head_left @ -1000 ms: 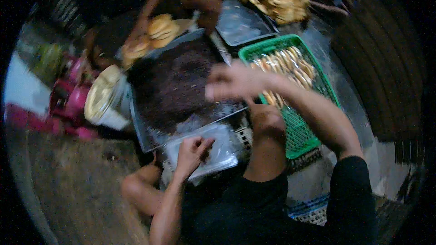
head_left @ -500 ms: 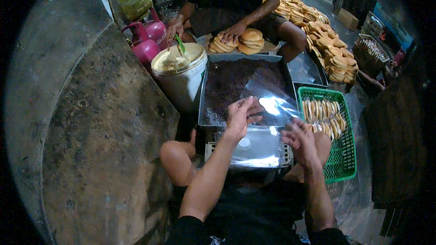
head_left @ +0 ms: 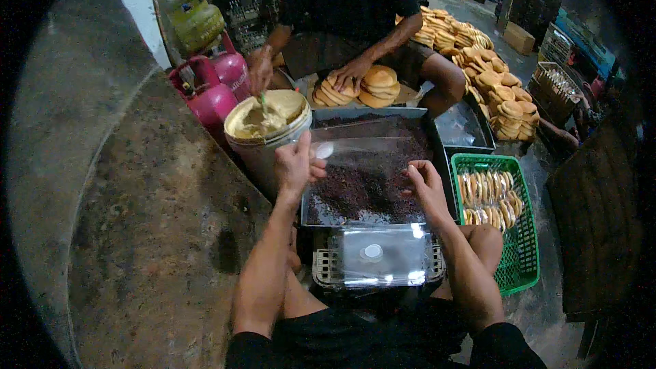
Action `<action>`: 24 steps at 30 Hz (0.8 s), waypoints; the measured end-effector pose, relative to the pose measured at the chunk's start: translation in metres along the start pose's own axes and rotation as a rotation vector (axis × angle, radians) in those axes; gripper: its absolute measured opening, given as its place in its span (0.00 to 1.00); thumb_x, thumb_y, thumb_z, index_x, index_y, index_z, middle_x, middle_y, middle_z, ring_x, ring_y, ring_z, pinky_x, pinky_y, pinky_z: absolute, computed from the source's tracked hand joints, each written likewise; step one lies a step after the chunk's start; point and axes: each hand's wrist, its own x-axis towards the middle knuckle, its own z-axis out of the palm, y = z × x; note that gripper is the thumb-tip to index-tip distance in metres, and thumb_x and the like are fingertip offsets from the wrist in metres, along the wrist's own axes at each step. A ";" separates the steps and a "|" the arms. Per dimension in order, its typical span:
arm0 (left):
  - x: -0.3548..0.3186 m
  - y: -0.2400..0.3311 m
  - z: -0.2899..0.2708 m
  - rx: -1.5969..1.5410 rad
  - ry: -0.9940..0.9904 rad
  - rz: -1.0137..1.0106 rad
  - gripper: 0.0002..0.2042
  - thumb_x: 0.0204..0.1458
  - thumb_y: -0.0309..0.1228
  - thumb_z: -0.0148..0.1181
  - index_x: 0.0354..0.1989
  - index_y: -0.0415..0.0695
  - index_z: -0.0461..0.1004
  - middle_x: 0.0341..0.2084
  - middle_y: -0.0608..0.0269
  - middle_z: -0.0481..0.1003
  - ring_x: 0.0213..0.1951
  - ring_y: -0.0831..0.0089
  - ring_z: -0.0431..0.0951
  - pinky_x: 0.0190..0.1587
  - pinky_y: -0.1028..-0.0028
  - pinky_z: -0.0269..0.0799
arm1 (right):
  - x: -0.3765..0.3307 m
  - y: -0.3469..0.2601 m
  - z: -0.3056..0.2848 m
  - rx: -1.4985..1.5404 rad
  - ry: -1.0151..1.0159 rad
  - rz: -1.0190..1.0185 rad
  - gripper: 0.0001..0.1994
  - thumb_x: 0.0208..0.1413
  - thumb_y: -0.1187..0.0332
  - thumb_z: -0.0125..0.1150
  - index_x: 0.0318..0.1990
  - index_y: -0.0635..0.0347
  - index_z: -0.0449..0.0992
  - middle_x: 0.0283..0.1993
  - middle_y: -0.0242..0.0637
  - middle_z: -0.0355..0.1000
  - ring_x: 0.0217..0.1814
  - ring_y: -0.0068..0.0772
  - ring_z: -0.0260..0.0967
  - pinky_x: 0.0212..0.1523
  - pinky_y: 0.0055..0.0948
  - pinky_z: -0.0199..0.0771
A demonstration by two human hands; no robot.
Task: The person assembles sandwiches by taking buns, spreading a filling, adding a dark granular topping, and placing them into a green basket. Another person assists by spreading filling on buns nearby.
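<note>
From the head camera, your left hand [head_left: 295, 164] and right hand [head_left: 425, 183] each pinch an upper corner of a clear plastic bag [head_left: 365, 178], holding it stretched over a metal tray [head_left: 374, 117] of dark crumbs. Both hands are closed on the bag's edge. Below it, near your knees, a stack of clear bags [head_left: 383, 256] lies on a white crate. To your right sits a green basket [head_left: 523, 246] holding filled buns. To your left stands a white bucket [head_left: 263, 138] of pale spread. Across the tray, another person's hand [head_left: 350, 76] rests on round buns [head_left: 372, 85].
</note>
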 end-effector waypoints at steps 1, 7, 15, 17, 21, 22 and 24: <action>0.010 -0.003 0.001 0.170 -0.076 -0.007 0.25 0.60 0.51 0.55 0.23 0.38 0.74 0.20 0.58 0.76 0.11 0.76 0.70 0.15 0.74 0.66 | 0.018 0.040 -0.015 -0.125 0.009 0.015 0.19 0.62 0.58 0.58 0.51 0.63 0.68 0.44 0.43 0.72 0.47 0.36 0.72 0.44 0.33 0.73; 0.044 -0.063 -0.024 -0.547 0.183 -0.133 0.18 0.59 0.47 0.59 0.34 0.43 0.79 0.36 0.60 0.79 0.34 0.72 0.76 0.35 0.72 0.72 | 0.054 0.125 -0.036 -0.588 0.250 -0.099 0.23 0.57 0.54 0.62 0.50 0.65 0.69 0.50 0.52 0.69 0.52 0.51 0.68 0.54 0.41 0.67; 0.032 -0.060 -0.051 -0.939 -0.021 -0.150 0.11 0.59 0.34 0.53 0.25 0.50 0.64 0.25 0.67 0.62 0.26 0.75 0.60 0.28 0.75 0.57 | 0.119 0.177 -0.044 -0.740 0.364 -0.032 0.31 0.62 0.50 0.54 0.60 0.71 0.64 0.60 0.56 0.64 0.64 0.55 0.60 0.64 0.42 0.59; 0.032 -0.052 -0.043 -0.844 -0.001 -0.110 0.10 0.60 0.33 0.52 0.26 0.50 0.62 0.25 0.67 0.62 0.25 0.75 0.59 0.29 0.74 0.57 | 0.122 0.197 -0.034 -0.708 0.447 0.031 0.32 0.63 0.50 0.52 0.61 0.72 0.63 0.62 0.58 0.63 0.66 0.56 0.59 0.66 0.42 0.57; 0.033 -0.038 -0.026 -0.627 0.168 -0.190 0.10 0.61 0.39 0.54 0.43 0.47 0.73 0.28 0.67 0.68 0.27 0.76 0.66 0.30 0.74 0.62 | 0.121 0.195 0.019 -0.488 0.437 0.031 0.31 0.66 0.51 0.46 0.63 0.73 0.60 0.65 0.60 0.59 0.69 0.58 0.54 0.70 0.44 0.50; 0.033 -0.033 -0.017 -0.561 0.236 -0.166 0.13 0.61 0.41 0.55 0.46 0.46 0.73 0.30 0.66 0.71 0.29 0.75 0.70 0.31 0.74 0.65 | 0.117 0.182 0.034 -0.465 0.325 -0.067 0.30 0.67 0.52 0.43 0.64 0.73 0.58 0.68 0.61 0.55 0.72 0.59 0.49 0.72 0.44 0.45; 0.033 -0.024 0.003 -0.442 0.351 -0.116 0.19 0.61 0.44 0.56 0.53 0.43 0.72 0.34 0.64 0.76 0.32 0.73 0.76 0.32 0.74 0.70 | 0.111 0.161 0.045 -0.351 0.197 -0.192 0.30 0.68 0.52 0.40 0.65 0.72 0.57 0.71 0.60 0.52 0.74 0.57 0.46 0.73 0.42 0.44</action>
